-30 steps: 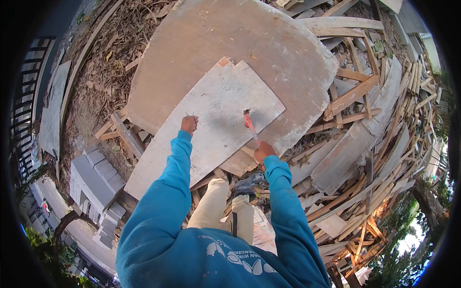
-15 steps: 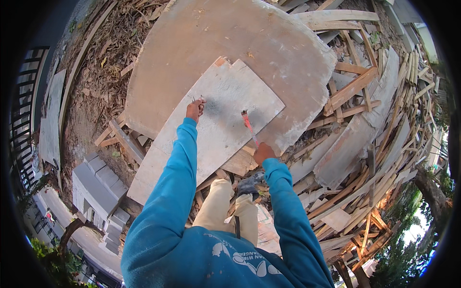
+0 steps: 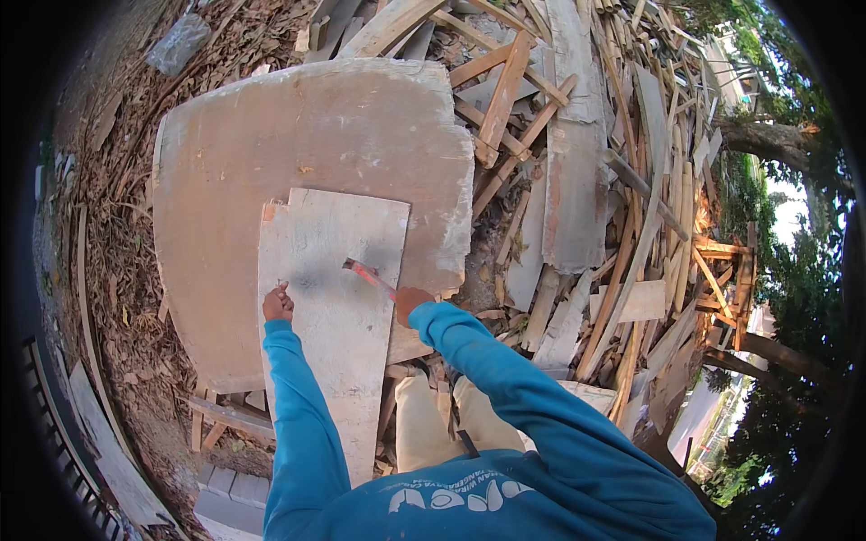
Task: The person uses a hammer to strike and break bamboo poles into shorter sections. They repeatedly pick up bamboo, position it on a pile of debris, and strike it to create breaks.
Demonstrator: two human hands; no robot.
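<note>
My right hand (image 3: 412, 303) is closed round the handle of a hammer (image 3: 370, 274), which is orange-red with a dark head. The hammer's head hangs over the middle of a pale, stained board (image 3: 347, 361). At the left edge of that board, my left hand (image 3: 279, 304) is closed with fingers pinched together. Thin, dark slivers that look like nails stick out from it, though they are very small here. The pale board lies on top of a larger brown sheet of plywood (image 3: 225, 180) with a ragged right edge.
To the right spreads a heap of loose planks and sticks (image 3: 649, 216), with nailed wooden beams (image 3: 508, 90) near the sheet. Dry leaves (image 3: 117, 298) cover the ground at left. Grey blocks (image 3: 236, 487) stand at lower left, and a tree trunk (image 3: 767, 140) is at far right.
The view has turned, so the boards appear shifted left and more upright. My right hand's hammer now tilts more to the left; both hands keep their grips.
</note>
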